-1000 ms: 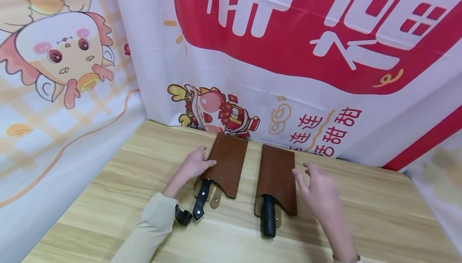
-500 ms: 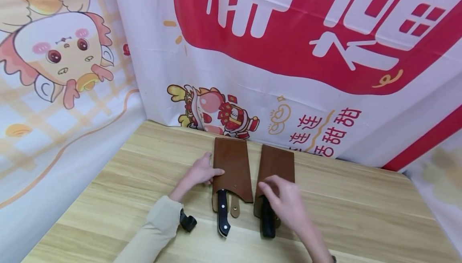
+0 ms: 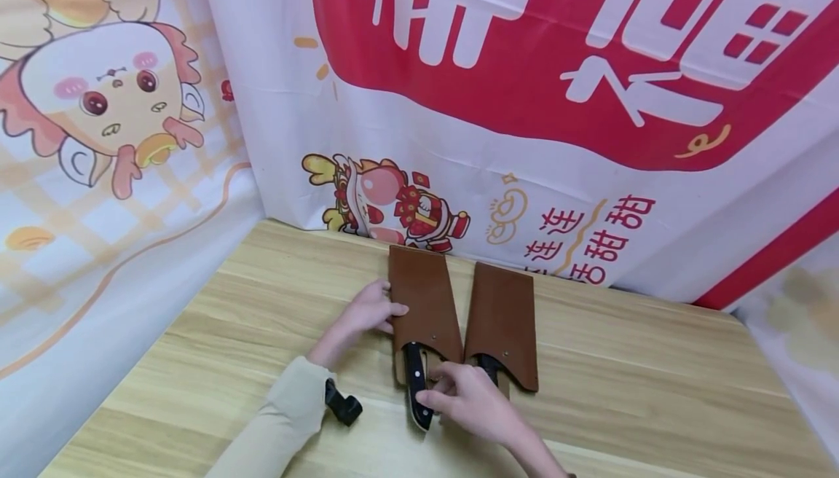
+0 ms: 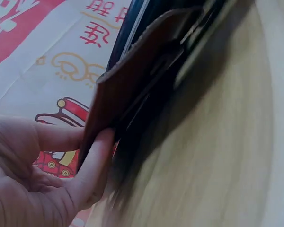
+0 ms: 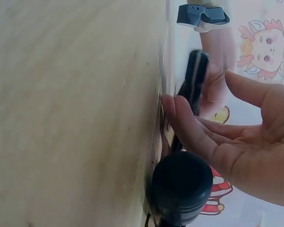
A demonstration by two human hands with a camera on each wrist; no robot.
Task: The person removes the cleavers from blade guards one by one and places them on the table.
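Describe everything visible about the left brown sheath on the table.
The left brown sheath looks like flat tan-brown leather, narrow at the wall end, flaring toward the person, with small rivets near its slanted mouth. It lies flat on the wooden table, close beside a second sheath. A black riveted knife handle sticks out. The left hand presses its left edge; the right hand touches the handle.

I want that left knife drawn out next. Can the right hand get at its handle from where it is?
Probably yes: the right hand already has fingertips at the riveted handle protruding from the left sheath, nothing between; the left hand steadies it.
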